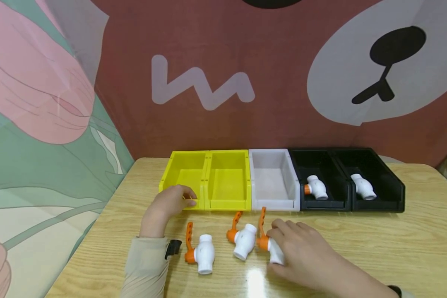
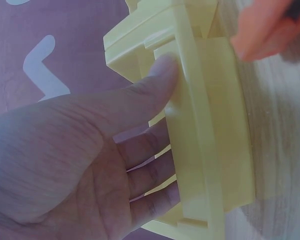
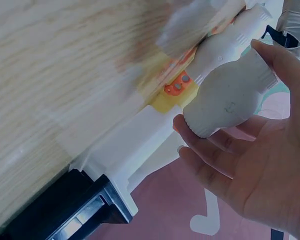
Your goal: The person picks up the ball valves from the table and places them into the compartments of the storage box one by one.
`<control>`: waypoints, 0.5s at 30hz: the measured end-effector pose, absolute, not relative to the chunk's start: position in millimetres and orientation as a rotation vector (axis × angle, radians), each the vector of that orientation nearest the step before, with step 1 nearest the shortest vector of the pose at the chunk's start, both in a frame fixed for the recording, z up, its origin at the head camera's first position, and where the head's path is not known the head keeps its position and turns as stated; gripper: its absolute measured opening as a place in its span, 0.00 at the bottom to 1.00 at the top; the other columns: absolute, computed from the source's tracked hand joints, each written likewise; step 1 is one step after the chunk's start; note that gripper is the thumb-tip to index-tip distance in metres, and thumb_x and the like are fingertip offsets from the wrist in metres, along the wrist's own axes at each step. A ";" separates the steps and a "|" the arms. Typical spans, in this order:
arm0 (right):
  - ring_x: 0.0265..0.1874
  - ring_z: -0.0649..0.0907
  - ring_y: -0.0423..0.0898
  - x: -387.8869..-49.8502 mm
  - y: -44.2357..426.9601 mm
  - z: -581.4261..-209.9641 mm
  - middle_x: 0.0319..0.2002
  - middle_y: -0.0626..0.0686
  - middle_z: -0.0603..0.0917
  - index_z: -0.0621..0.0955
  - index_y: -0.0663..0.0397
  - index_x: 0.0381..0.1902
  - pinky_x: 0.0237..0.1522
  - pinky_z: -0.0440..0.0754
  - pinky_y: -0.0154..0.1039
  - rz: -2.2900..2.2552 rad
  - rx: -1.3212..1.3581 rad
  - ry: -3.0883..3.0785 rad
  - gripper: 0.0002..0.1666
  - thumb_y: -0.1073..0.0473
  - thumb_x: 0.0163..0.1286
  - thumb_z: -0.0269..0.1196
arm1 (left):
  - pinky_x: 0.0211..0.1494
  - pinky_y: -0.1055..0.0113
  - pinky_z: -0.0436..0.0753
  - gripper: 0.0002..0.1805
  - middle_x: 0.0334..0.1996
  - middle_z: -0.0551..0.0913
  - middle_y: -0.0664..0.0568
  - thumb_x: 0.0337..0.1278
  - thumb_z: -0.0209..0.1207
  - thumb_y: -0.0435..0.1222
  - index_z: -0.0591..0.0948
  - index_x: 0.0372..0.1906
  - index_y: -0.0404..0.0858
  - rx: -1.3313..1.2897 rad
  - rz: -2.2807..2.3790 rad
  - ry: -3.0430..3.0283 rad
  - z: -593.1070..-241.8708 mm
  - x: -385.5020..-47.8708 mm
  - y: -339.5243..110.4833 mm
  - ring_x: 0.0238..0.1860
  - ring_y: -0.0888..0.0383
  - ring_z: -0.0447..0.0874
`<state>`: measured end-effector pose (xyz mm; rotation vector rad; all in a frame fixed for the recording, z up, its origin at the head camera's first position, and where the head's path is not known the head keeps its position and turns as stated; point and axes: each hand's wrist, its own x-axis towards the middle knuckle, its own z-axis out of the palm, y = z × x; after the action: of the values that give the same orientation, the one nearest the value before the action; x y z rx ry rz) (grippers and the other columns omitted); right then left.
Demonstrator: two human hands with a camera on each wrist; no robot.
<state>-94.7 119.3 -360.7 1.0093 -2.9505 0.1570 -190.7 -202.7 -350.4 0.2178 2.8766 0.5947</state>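
My left hand (image 1: 171, 203) is at the front of the leftmost yellow bin (image 1: 188, 167); in the left wrist view its thumb touches the bin's front wall (image 2: 190, 135), and the fingers reach inside behind that wall. To the right, my right hand (image 1: 305, 252) holds a white valve (image 1: 275, 251) with an orange handle, thumb at one end and fingertips at the other, as the right wrist view shows the valve (image 3: 230, 95). Two more such valves, one in the middle (image 1: 245, 242) and one at the left (image 1: 205, 254), lie on the table between the hands.
Right of the left bin stand another yellow bin (image 1: 229, 205), a white bin (image 1: 275, 205) and two black bins (image 1: 325, 205). Each black bin has a white valve inside, one (image 1: 318, 188) with orange showing, the other (image 1: 364, 187) without. A printed cloth hangs behind the table.
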 end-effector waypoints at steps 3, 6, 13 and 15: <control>0.46 0.80 0.51 -95.8 119.5 -357.6 0.50 0.51 0.79 0.82 0.54 0.51 0.50 0.79 0.58 0.145 1.008 -2.937 0.36 0.35 0.54 0.72 | 0.51 0.53 0.80 0.09 0.44 0.84 0.50 0.64 0.64 0.37 0.86 0.46 0.41 0.220 0.594 2.879 -350.7 -190.7 -203.5 0.44 0.51 0.81; 0.47 0.80 0.52 -96.2 119.9 -356.1 0.50 0.52 0.79 0.82 0.54 0.51 0.51 0.79 0.59 0.152 0.995 -2.931 0.36 0.35 0.53 0.72 | 0.51 0.53 0.80 0.09 0.43 0.84 0.50 0.64 0.64 0.37 0.86 0.46 0.41 0.221 0.591 2.880 -351.1 -190.9 -204.1 0.44 0.51 0.81; 0.52 0.80 0.59 -95.8 123.0 -353.6 0.55 0.58 0.79 0.82 0.56 0.51 0.54 0.77 0.61 0.197 0.962 -2.875 0.36 0.39 0.51 0.74 | 0.51 0.53 0.80 0.09 0.43 0.84 0.50 0.64 0.64 0.38 0.87 0.46 0.41 0.224 0.592 2.878 -351.3 -190.9 -204.4 0.44 0.52 0.81; 0.52 0.80 0.58 -96.7 123.1 -352.5 0.54 0.58 0.79 0.81 0.56 0.51 0.53 0.78 0.59 0.200 0.952 -2.844 0.36 0.40 0.50 0.75 | 0.51 0.53 0.80 0.09 0.43 0.84 0.50 0.64 0.64 0.38 0.87 0.46 0.41 0.225 0.591 2.877 -351.0 -190.9 -204.1 0.44 0.52 0.81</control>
<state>-96.7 123.1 -352.5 0.9515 -2.8445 0.1997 -190.9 -204.1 -351.0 0.2255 2.8773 0.5908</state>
